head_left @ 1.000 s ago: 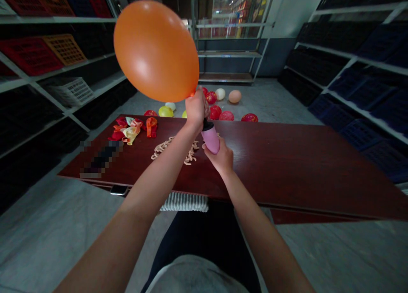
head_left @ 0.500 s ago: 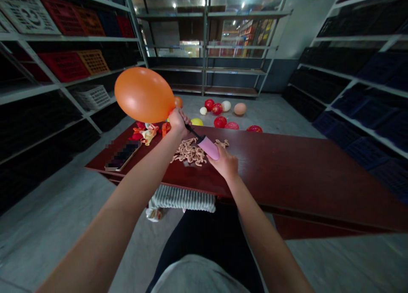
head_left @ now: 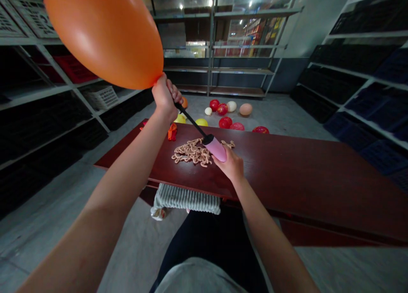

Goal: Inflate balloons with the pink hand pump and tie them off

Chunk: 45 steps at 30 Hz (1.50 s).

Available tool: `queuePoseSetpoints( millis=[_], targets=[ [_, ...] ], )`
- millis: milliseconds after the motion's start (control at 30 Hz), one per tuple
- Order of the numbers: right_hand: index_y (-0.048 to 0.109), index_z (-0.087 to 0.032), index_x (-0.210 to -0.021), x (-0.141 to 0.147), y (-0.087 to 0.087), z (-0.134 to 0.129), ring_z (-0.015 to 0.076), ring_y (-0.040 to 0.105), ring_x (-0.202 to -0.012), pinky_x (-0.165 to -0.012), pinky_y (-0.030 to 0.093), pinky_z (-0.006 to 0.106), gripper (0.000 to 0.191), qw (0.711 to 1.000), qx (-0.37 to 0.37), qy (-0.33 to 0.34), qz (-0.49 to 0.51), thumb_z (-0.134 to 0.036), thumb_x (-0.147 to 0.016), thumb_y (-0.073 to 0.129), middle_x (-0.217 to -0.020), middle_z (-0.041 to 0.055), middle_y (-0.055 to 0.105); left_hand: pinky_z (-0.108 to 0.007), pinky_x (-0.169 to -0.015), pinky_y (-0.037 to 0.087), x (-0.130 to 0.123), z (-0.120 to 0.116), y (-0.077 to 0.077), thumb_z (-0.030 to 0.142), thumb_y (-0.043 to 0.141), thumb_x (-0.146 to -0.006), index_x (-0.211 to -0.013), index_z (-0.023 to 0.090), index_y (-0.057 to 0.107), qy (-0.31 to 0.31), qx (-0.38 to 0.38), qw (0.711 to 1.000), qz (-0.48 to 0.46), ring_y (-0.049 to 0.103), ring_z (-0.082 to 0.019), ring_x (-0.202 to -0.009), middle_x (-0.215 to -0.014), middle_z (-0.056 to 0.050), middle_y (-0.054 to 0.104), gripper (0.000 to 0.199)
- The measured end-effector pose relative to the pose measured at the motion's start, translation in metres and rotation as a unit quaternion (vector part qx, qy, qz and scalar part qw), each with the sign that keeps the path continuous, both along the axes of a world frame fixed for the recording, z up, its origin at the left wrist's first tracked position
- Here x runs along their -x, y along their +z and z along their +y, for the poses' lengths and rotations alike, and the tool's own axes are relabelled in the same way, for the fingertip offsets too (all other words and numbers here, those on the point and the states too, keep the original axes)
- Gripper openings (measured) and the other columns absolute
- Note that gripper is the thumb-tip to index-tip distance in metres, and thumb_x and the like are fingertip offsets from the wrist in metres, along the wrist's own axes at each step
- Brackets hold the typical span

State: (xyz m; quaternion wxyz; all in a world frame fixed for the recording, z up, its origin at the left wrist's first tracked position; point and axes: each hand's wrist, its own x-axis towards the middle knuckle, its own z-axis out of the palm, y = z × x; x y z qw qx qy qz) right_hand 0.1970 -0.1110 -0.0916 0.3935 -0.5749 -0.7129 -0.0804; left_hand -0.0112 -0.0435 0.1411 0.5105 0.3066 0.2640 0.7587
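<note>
Stretching from the right hand at near right to the left hand at far left, the pink pump points its black rod up and leftward, its long axis slanting across the scene, its pink end lowest and nearest; it is held in the air above the tabletop. The right grip is wrapped around the pink barrel; the left grip is closed in a fist around the rod's far end and the neck of the orange balloon, which points up and left along its own long axis and runs out of view at the top.

The tabletop's near edge passes just in front of the grey ribbed cover, and its surface spreads wide to the right of the right hand; beige curly pieces lie left of the pink barrel, near it, and a limp orange balloon lies by the far edge; beyond that edge, inflated balloons rest on the floor.

Against half a second ago, the left hand sits higher and farther left, more of the black rod shows between the hands, and the orange balloon looks larger, whether fuller or merely closer I cannot tell; the phone at left has gone from view.
</note>
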Motion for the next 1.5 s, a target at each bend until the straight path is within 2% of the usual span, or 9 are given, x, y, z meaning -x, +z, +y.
queuePoseSetpoints(
  millis=[133,267,367,533,667,900,1200,1333,1500],
  targets=[
    [0.061,-0.016,-0.125,-0.007,-0.003,0.002,0.0279,0.074,-0.094,-0.081,0.057,0.035,0.053,0.999,-0.021,-0.029,0.040,-0.050,-0.084,0.065,-0.117,0.0142,0.074,-0.027,-0.037,0.015,-0.031,-0.007,0.014,0.039,0.037,-0.105,-0.053,0.021,0.023,-0.039,-0.052,0.998,0.019,0.016,-0.011,-0.033,-0.039,0.003,0.018,0.057],
    [0.061,-0.017,-0.121,-0.011,-0.007,0.006,0.0278,0.075,-0.089,-0.075,0.058,0.035,0.053,0.994,-0.072,-0.044,0.077,-0.050,-0.081,0.068,-0.118,0.0139,0.074,-0.027,-0.034,0.015,-0.062,0.004,0.010,0.042,0.043,-0.103,-0.052,0.021,0.025,-0.072,-0.050,0.996,0.019,0.015,-0.010,-0.030,-0.039,0.004,0.019,0.058],
    [0.061,-0.018,-0.118,-0.010,-0.007,0.008,0.0269,0.075,-0.081,-0.070,0.057,0.034,0.050,0.992,-0.064,-0.057,0.097,-0.051,-0.081,0.067,-0.109,0.0119,0.076,-0.027,-0.033,0.016,-0.087,0.013,-0.007,0.044,0.048,-0.101,-0.053,0.022,0.027,-0.095,-0.029,0.995,0.022,0.017,-0.009,-0.029,-0.039,0.004,0.019,0.058],
    [0.061,-0.017,-0.119,-0.010,-0.005,0.008,0.0285,0.075,-0.084,-0.069,0.056,0.035,0.050,0.988,-0.040,-0.087,0.120,-0.053,-0.084,0.063,-0.103,0.0119,0.077,-0.025,-0.033,0.019,-0.133,0.014,-0.051,0.048,0.055,-0.098,-0.057,0.022,0.031,-0.097,-0.001,0.995,0.022,0.022,-0.008,-0.029,-0.041,0.005,0.020,0.054],
    [0.061,-0.017,-0.120,-0.012,-0.005,0.008,0.0286,0.074,-0.084,-0.068,0.055,0.035,0.052,0.987,-0.026,-0.101,0.122,-0.055,-0.084,0.063,-0.101,0.0114,0.077,-0.024,-0.034,0.026,-0.149,0.015,-0.070,0.057,0.062,-0.091,-0.063,0.022,0.035,-0.080,0.038,0.996,-0.023,0.022,-0.007,-0.029,-0.044,0.007,0.020,0.053],
    [0.063,-0.020,-0.122,-0.008,-0.003,0.009,0.0256,0.074,-0.085,-0.069,0.052,0.031,0.050,0.993,-0.049,-0.097,0.050,-0.051,-0.083,0.067,-0.110,0.0095,0.076,-0.024,-0.035,0.018,-0.111,0.020,-0.077,0.035,0.044,-0.103,-0.062,0.022,0.026,-0.068,0.080,0.995,0.003,0.019,-0.008,-0.029,-0.043,0.006,0.015,0.047],
    [0.062,-0.019,-0.126,-0.001,-0.005,0.006,0.0228,0.073,-0.091,-0.074,0.052,0.030,0.045,0.994,-0.069,-0.029,-0.074,-0.043,-0.089,0.064,-0.118,0.0109,0.074,-0.026,-0.039,0.019,-0.034,0.020,-0.095,0.022,0.037,-0.100,-0.064,0.023,0.021,0.022,0.144,0.987,-0.063,0.018,-0.011,-0.035,-0.046,0.005,0.016,0.040],
    [0.064,-0.019,-0.122,-0.001,-0.002,0.002,0.0225,0.072,-0.089,-0.076,0.051,0.030,0.040,0.992,-0.071,-0.014,-0.105,-0.043,-0.090,0.062,-0.114,0.0124,0.074,-0.026,-0.041,0.019,-0.002,0.018,-0.086,0.020,0.037,-0.099,-0.064,0.022,0.021,0.052,0.138,0.986,-0.072,0.019,-0.011,-0.037,-0.046,0.005,0.016,0.039],
    [0.065,-0.019,-0.119,0.000,-0.002,0.000,0.0221,0.073,-0.085,-0.074,0.052,0.030,0.039,0.992,-0.085,-0.001,-0.097,-0.043,-0.088,0.065,-0.108,0.0101,0.076,-0.025,-0.042,0.020,0.030,0.012,-0.059,0.027,0.033,-0.104,-0.064,0.022,0.021,0.060,0.118,0.989,-0.068,0.018,-0.010,-0.037,-0.046,0.006,0.016,0.042]
  ],
)
